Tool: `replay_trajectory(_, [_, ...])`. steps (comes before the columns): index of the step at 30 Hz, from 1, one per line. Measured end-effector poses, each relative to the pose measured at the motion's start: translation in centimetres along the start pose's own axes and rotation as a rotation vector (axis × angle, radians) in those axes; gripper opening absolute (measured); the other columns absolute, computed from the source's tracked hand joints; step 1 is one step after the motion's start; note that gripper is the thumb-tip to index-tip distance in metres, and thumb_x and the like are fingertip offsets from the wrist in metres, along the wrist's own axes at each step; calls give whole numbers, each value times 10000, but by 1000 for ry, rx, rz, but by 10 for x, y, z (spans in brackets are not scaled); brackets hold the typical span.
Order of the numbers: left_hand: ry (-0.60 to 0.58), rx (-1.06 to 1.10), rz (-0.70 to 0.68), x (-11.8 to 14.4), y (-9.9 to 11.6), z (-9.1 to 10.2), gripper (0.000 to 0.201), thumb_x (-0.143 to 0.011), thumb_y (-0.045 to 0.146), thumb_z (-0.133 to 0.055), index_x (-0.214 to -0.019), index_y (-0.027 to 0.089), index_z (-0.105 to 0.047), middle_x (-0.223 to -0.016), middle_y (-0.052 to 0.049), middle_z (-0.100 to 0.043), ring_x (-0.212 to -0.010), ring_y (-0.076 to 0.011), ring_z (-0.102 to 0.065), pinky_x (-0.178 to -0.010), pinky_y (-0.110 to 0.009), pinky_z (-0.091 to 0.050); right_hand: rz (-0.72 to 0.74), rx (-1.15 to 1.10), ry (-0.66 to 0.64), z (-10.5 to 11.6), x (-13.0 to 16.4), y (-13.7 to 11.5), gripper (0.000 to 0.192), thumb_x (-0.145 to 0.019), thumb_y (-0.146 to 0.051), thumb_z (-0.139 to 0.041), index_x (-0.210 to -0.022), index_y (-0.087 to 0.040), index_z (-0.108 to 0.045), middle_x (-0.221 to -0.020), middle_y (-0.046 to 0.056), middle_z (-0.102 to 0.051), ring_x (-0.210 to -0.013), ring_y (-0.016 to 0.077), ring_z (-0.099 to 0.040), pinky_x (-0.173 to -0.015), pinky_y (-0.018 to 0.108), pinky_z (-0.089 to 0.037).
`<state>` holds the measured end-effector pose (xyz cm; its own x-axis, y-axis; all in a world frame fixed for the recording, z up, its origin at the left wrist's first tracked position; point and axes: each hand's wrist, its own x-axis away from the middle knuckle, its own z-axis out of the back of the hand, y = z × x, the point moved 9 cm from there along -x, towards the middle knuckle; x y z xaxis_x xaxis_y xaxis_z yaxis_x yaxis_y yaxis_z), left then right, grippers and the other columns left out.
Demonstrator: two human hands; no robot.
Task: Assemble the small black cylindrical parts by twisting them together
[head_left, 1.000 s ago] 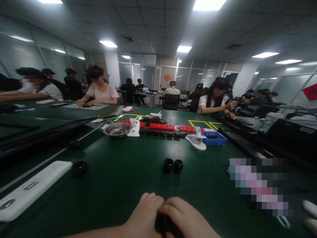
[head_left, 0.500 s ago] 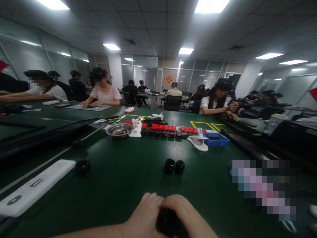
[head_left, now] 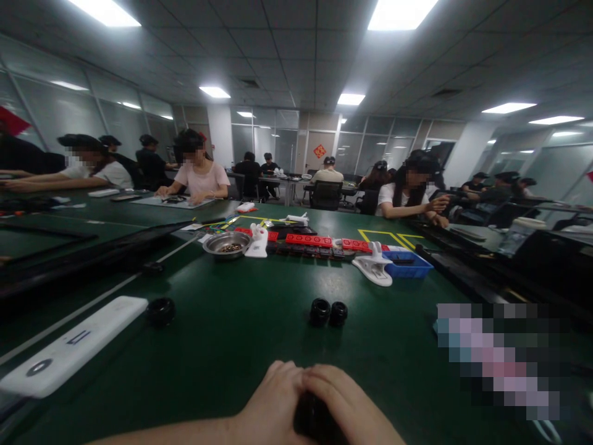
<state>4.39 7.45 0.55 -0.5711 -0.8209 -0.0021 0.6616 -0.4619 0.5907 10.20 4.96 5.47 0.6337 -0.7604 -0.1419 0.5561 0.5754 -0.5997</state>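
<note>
At the bottom centre, my left hand (head_left: 273,402) and my right hand (head_left: 349,398) meet with their fingertips together. Both are closed around a black object (head_left: 317,417), mostly covered by the fingers, so its kind cannot be made out. Beyond them on the green table (head_left: 241,334) stand two black ribbed, ring-like parts, a left one (head_left: 319,312) and a smaller right one (head_left: 338,314), side by side. Another black ribbed part (head_left: 160,311) sits off to the left, by the end of a long white device (head_left: 78,346).
Farther back are a metal bowl (head_left: 210,246) with small pieces, red strips (head_left: 308,240), white clamp-like stands, the right one (head_left: 373,269) near a blue tray (head_left: 410,270). Long black bars lie at both sides. A blurred pinkish item (head_left: 500,364) lies right. Several people sit around.
The view has shifted slightly, so the table and its things appear a little farther right. My hands keep almost the same hold on the black object.
</note>
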Motion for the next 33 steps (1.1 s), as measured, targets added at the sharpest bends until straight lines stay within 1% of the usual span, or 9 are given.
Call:
replay_trajectory(3, [-15, -11, 37, 1, -1, 3, 335, -601, 397, -692, -830, 192, -557, -861, -11, -577, -782, -203, -502, -746, -322, -363, -110, 118, 43, 8, 2, 9, 550, -681, -341, -648, -1161, -110, -510, -1171, 178, -538, -1066, 315, -501, -893, 419, -432])
replay_trajectory(6, [-20, -44, 52, 0, -2, 3, 310, -570, 361, -705, -772, 182, -552, -816, -12, -569, -753, -200, -497, -726, -316, -371, -180, 146, 56, 9, 4, 12, 539, -661, -354, -665, -1117, -98, -534, -1062, 173, -588, -965, 311, -552, -818, 417, -476])
replay_trajectory(11, [15, -12, 1, 0, 1, 2, 370, -567, 403, -705, -834, 188, -567, -832, -8, -573, -777, -206, -502, -738, -327, -372, -77, 22, 24, -1, 4, 8, 478, -643, -147, -567, -1118, -154, -512, -1052, 117, -598, -949, 249, -564, -845, 366, -459])
replay_trajectory(15, [23, 4, 24, 2, 0, 3, 504, -520, 507, -721, -887, 198, -565, -858, -11, -571, -783, -219, -499, -734, -339, -374, 36, 0, 63, 0, 4, 6, 548, -650, -259, -612, -1169, -155, -470, -1176, 139, -535, -1079, 287, -491, -919, 408, -403])
replay_trajectory(18, [25, -29, 27, 2, -1, 3, 427, -539, 473, -713, -814, 186, -555, -831, -14, -567, -762, -212, -494, -715, -328, -375, -53, 83, 104, 5, 5, 10, 568, -675, -355, -630, -1167, -125, -465, -1154, 167, -532, -1061, 310, -488, -891, 437, -413])
replay_trajectory(21, [28, -55, 25, 2, -1, 3, 410, -526, 427, -726, -801, 181, -546, -819, -10, -560, -754, -202, -491, -722, -320, -374, -148, 99, 95, 6, 6, 11, 486, -665, -265, -622, -1115, -137, -491, -1063, 143, -571, -975, 282, -525, -846, 416, -438])
replay_trajectory(25, [28, -60, 2, 1, 1, 2, 419, -530, 413, -728, -832, 188, -545, -826, 7, -561, -780, -195, -492, -753, -317, -365, -88, -16, 30, 3, 4, -1, 459, -625, -90, -504, -1078, -167, -505, -1042, 97, -581, -945, 221, -541, -853, 353, -435])
replay_trajectory(28, [31, -49, 9, 2, 0, 2, 476, -513, 479, -734, -852, 201, -551, -834, 8, -555, -780, -200, -487, -723, -308, -370, -24, -82, 31, 6, 5, -7, 505, -601, -98, -502, -1101, -166, -483, -1076, 100, -561, -974, 226, -529, -878, 362, -420])
replay_trajectory(33, [35, -79, 30, 4, -1, 4, 445, -525, 498, -719, -782, 183, -538, -818, -7, -547, -754, -200, -490, -679, -301, -369, -172, 50, 130, 11, 7, 9, 488, -644, -204, -582, -1112, -139, -463, -1085, 136, -545, -989, 273, -510, -859, 415, -422])
